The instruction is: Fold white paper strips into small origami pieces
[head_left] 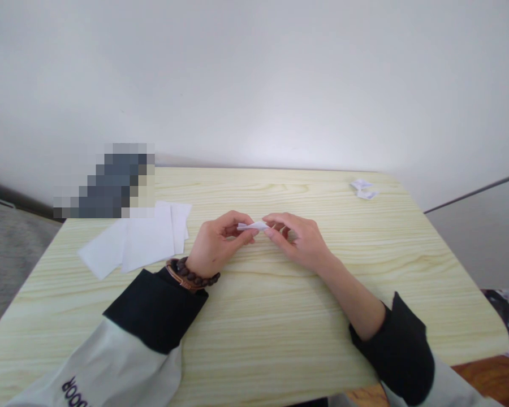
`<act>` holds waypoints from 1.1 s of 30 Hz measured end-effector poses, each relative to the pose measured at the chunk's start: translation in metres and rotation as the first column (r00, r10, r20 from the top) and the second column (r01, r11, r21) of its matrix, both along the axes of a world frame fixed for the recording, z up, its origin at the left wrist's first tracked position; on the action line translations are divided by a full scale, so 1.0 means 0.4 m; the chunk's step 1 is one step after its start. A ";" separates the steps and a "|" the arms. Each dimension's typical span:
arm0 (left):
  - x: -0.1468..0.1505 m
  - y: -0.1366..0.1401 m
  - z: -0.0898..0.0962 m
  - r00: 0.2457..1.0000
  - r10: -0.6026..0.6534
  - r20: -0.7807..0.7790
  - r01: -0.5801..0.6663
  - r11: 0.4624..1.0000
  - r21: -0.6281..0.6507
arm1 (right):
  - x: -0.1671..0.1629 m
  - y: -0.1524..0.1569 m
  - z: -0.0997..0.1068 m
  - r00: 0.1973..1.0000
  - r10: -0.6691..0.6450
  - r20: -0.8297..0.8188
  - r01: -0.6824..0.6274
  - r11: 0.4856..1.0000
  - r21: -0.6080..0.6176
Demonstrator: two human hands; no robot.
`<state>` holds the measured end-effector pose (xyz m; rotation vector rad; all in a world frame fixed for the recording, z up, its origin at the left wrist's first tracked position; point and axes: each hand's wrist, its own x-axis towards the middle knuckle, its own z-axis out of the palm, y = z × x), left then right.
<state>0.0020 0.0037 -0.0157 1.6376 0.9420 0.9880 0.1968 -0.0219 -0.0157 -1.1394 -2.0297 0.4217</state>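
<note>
A small folded piece of white paper point(257, 225) is held just above the middle of the table, between both hands. My left hand point(221, 237) pinches its left part between thumb and fingers; dark beads and a brown band circle that wrist. At the paper's right end, my right hand point(299, 237) has its thumb and index fingertip closed on it. The other fingers of both hands are curled and partly hidden. Several loose white sheets point(148, 243) lie overlapping on the left, near my left hand.
The light wood-grain table point(254, 339) meets a white wall point(254, 85) at its back edge. Two small folded paper pieces point(365, 189) rest at the far right. A dark blurred-out object point(110, 183) lies at the back left, beside the sheets.
</note>
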 end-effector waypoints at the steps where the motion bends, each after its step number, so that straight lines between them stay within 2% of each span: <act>1: 0.000 -0.001 -0.002 1.000 0.003 -0.024 -0.002 1.000 0.021 | -0.001 0.001 -0.005 1.000 -0.005 0.002 0.005 1.000 0.027; 3: 0.000 -0.002 -0.005 0.999 0.036 -0.002 -0.036 0.999 0.028 | -0.002 0.003 -0.013 1.000 -0.030 -0.006 0.030 0.998 0.048; 6: 0.002 -0.003 -0.008 0.983 0.121 0.136 -0.123 0.992 0.008 | -0.003 0.003 -0.021 0.995 -0.052 -0.087 0.052 0.999 -0.006; 9: 0.002 -0.005 -0.005 0.980 0.124 0.157 -0.131 0.991 0.038 | -0.003 0.001 -0.021 0.993 -0.033 -0.117 0.031 0.999 -0.026; 12: 0.001 -0.008 0.001 0.990 0.103 0.095 -0.113 0.988 0.108 | -0.004 -0.002 -0.018 0.997 -0.018 -0.070 0.018 1.000 -0.002; 16: -0.001 -0.008 0.004 0.987 0.162 -0.025 -0.151 0.958 0.244 | -0.004 -0.003 -0.017 0.998 -0.029 -0.052 0.031 0.999 0.034; 24: -0.007 -0.010 0.006 0.957 0.207 -0.203 -0.065 0.837 0.544 | -0.004 -0.005 -0.015 0.998 -0.068 -0.018 0.069 0.995 0.070; 29: -0.014 -0.007 0.004 0.931 0.218 -0.293 0.009 0.789 0.615 | -0.004 -0.006 -0.011 0.996 -0.070 0.060 0.063 0.992 0.105; 33: -0.016 -0.003 0.001 0.938 0.160 -0.308 0.061 0.798 0.599 | 0.002 -0.003 -0.008 0.992 -0.016 0.125 -0.001 0.990 0.141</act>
